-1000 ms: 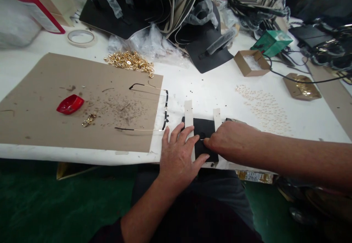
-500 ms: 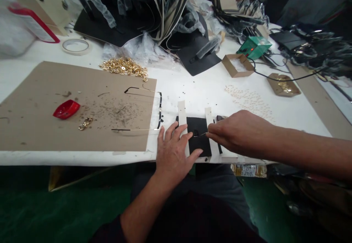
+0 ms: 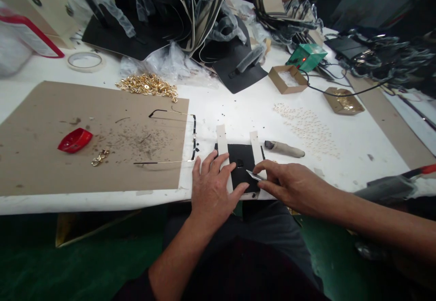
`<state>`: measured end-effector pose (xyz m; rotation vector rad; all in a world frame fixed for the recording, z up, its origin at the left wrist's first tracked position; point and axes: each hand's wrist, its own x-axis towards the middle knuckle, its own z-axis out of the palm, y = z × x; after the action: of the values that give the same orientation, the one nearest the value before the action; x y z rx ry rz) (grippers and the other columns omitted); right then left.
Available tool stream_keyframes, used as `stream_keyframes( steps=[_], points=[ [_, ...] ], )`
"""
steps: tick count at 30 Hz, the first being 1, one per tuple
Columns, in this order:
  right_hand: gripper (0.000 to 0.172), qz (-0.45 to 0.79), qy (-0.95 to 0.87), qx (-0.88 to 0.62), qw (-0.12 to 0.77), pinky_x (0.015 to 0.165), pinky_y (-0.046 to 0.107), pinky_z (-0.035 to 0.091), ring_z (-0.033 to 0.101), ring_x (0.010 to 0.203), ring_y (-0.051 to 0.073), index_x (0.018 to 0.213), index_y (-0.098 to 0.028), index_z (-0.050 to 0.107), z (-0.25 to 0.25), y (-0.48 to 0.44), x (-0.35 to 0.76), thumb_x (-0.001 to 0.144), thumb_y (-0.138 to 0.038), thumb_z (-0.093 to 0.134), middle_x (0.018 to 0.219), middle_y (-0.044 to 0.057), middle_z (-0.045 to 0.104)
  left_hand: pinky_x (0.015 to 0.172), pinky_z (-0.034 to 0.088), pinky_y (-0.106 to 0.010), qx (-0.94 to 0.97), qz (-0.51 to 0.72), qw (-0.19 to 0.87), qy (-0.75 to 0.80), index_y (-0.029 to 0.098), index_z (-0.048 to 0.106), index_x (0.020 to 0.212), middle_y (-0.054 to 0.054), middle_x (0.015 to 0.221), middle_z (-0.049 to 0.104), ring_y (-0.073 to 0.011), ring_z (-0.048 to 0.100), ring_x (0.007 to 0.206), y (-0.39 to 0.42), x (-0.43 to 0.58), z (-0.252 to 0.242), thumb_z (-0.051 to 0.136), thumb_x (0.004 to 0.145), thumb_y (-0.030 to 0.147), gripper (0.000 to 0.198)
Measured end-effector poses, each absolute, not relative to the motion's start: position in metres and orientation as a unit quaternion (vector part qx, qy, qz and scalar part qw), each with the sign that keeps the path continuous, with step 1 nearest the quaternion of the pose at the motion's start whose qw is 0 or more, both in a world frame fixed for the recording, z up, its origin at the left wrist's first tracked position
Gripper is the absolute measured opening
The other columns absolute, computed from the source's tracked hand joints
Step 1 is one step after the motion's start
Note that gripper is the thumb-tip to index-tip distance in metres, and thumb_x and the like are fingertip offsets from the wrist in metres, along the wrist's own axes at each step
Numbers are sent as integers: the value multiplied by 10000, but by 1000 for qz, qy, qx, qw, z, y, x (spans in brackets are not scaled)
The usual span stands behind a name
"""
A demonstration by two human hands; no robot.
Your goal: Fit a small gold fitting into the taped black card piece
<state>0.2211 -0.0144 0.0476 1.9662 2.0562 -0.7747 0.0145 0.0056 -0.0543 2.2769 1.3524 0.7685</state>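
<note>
Back slides the right hand [image 3: 291, 184], blade [image 3: 255, 175] pinched; left hand [image 3: 213, 187], fingers apart, presses the black panel [image 3: 241, 175]. One hole [image 3: 240, 164] shows; what's left, can't tell!

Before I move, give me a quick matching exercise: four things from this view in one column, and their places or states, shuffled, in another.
Things:
1. Left hand
2. Metal tool
3. Glasses
4. Green box

Places and states:
A. Unfolded, partly over the brown sheet
B. Showing a red light
C. Fingers across a pale strip
D. Pinched in the right hand

Pairs: 1-C, 2-D, 3-A, 4-B
</note>
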Motion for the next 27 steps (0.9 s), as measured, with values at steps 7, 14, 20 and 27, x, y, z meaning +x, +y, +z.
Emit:
stream_keyframes(
  steps=[7, 14, 20, 27],
  points=[
    [219, -297, 693, 649, 103, 628, 238, 219, 466, 589, 102, 1144, -304, 656, 42, -20, 215, 1005, -372, 500, 667, -22, 561, 1297, 141, -593, 810, 272, 196, 482, 236, 689, 1249, -43, 1482, 594, -317, 405, 1475, 6, 14, -54, 775, 880, 464, 442],
    [202, -290, 704, 636, 122, 654, 249, 249, 531, 670, 117, 1070, -263, 669, 45, -10, 212, 1001, -345, 498, 730, 4, 606, 1291, 147, -602, 809, 274, 198, 481, 237, 689, 1245, -51, 1479, 596, -326, 407, 1471, 5, 14, -56, 753, 895, 472, 427],
    [169, -304, 699, 634, 135, 621, 246, 236, 448, 606, 101, 963, -229, 650, 48, -1, 206, 984, -312, 504, 683, -4, 556, 1294, 149, -592, 809, 274, 197, 481, 234, 691, 1249, -39, 1484, 595, -324, 404, 1475, 5, 14, -56, 734, 904, 475, 423],
    [167, -283, 674, 665, 150, 640, 249, 223, 481, 636, 110, 1012, -268, 661, 43, -5, 198, 978, -314, 504, 700, -12, 580, 1285, 163, -615, 807, 273, 210, 480, 237, 696, 1260, -37, 1491, 590, -327, 401, 1479, 6, 13, -57, 707, 919, 472, 414]
  ],
)
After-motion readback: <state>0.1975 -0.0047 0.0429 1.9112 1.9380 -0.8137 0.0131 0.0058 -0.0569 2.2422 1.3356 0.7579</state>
